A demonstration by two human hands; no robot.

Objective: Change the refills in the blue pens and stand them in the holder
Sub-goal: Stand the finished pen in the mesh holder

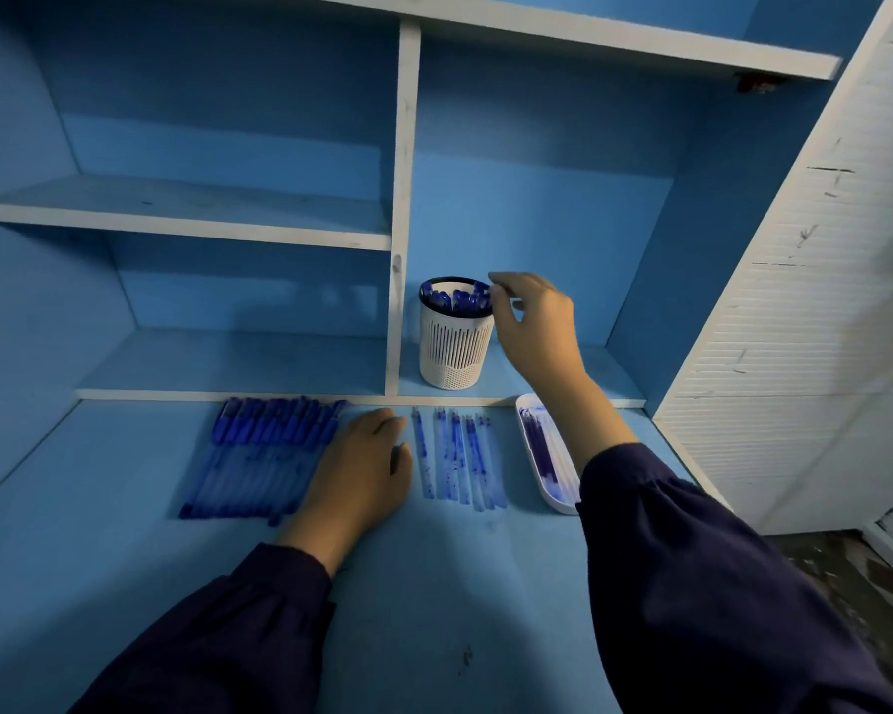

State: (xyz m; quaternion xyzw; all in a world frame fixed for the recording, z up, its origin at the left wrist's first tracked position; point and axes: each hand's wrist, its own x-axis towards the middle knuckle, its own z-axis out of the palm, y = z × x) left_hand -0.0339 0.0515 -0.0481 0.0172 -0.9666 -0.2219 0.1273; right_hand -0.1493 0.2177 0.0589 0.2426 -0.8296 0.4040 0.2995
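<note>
The right hand (537,322) hangs over the right rim of the white holder (455,347) on the far shelf (228,363). Its fingers are bent by the capped pens (457,298) standing inside, and I cannot tell if they pinch one. The left hand (367,466) lies flat on the tabletop (434,584), fingers together, between a row of blue pens (264,456) and blurred loose refills (457,458). The right sleeve cuts off the near end of a white tray (555,456).
</note>
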